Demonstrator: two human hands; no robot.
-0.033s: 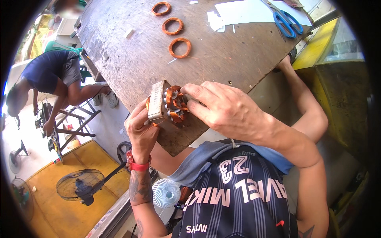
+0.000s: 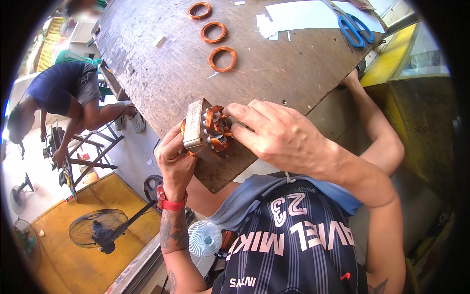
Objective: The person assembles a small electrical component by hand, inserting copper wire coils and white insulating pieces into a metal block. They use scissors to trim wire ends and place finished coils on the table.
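Observation:
A motor stator (image 2: 194, 125) with a squared metal core stands tilted at the near corner of the wooden table. Orange copper windings (image 2: 214, 117) bulge from its side, with white slot liners (image 2: 207, 128) between them. Wrapped round the core's left side, my left hand (image 2: 171, 152) steadies it; a red watch is on that wrist. My right hand (image 2: 274, 130) reaches in from the right, its thumb and forefinger closed at the windings. Those fingertips partly hide the wire they press on. Three loose copper coils (image 2: 223, 60) lie in a row farther up the table.
Blue-handled scissors (image 2: 353, 32) and white paper sheets (image 2: 303, 19) lie at the table's far right, with small cut paper pieces (image 2: 267, 27) beside them. To the left, a person (image 2: 63, 90) bends over a folding stand. A black fan (image 2: 100, 230) and a small light-blue fan (image 2: 204, 239) stand nearer me.

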